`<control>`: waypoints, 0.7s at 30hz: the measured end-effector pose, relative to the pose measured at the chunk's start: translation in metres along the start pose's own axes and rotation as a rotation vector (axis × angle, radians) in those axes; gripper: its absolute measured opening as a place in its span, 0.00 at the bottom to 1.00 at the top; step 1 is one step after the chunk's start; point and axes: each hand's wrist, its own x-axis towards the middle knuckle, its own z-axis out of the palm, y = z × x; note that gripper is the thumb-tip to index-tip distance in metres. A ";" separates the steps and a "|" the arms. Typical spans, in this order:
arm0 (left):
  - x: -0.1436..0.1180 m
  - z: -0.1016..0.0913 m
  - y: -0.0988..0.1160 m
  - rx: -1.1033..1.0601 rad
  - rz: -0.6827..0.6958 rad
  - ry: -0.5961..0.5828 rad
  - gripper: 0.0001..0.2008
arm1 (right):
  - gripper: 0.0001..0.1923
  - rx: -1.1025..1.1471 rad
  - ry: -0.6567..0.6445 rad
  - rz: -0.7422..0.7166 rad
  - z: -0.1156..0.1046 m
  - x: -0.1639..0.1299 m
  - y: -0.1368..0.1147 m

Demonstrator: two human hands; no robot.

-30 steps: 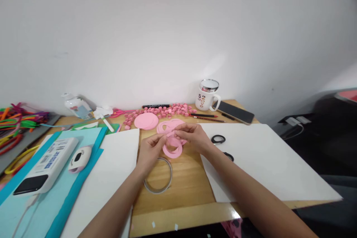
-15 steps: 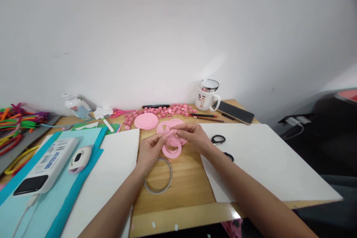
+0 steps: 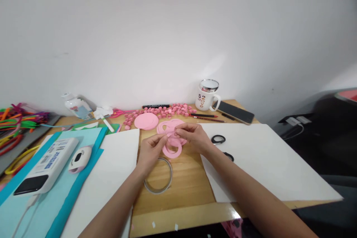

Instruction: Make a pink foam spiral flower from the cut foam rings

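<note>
Over the middle of the light-brown wooden table [image 3: 178, 193], the left hand [image 3: 149, 150] and right hand [image 3: 196, 137] face each other, each with thumb and forefinger drawn together in a pinch. Between their fingertips they seem to hold a thin pink paper piece [image 3: 171, 135]; its edges blend into the pink behind it, so its shape cannot be told.

Little has changed over the last half second: the right fingertips sit slightly farther from the left ones, and the forearms have barely moved. That suggests fine fingertip handling of the paper is under way, with nothing laid down so far.

Just below the fingertips lies a flat pink paper ring [image 3: 172, 156], its centre cut out; more overlapping pink paper rings [image 3: 176, 122] lie behind. To their left is a stack of round pink paper discs [image 3: 145, 121], with small pink crumpled balls [image 3: 180, 109] scattered beyond. Nearer the person, beside the left wrist, a narrow grey roll of tape [image 3: 158, 192] lies flat.
</note>
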 end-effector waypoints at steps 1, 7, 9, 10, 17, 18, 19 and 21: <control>0.000 0.000 0.000 -0.005 -0.004 0.005 0.12 | 0.13 0.002 -0.011 0.002 0.000 0.000 0.000; 0.000 0.000 -0.001 0.031 0.021 0.020 0.12 | 0.14 0.019 -0.044 0.011 -0.001 0.000 0.002; 0.001 -0.001 -0.002 0.052 0.037 0.011 0.12 | 0.13 0.023 -0.037 0.006 -0.001 0.000 0.001; 0.001 -0.002 -0.003 0.059 0.047 0.004 0.12 | 0.12 0.020 -0.033 0.001 -0.001 0.000 0.001; 0.002 -0.003 -0.007 0.031 0.030 -0.009 0.13 | 0.11 -0.036 0.024 -0.023 0.000 0.000 -0.001; 0.003 -0.003 -0.007 0.024 0.025 -0.001 0.13 | 0.12 -0.035 0.022 -0.018 0.001 0.000 -0.001; 0.003 -0.003 -0.006 0.023 0.024 0.010 0.13 | 0.13 -0.030 0.012 -0.011 0.001 0.000 -0.001; 0.003 -0.002 -0.006 0.034 0.034 0.027 0.13 | 0.14 -0.016 -0.020 0.004 0.001 0.000 -0.001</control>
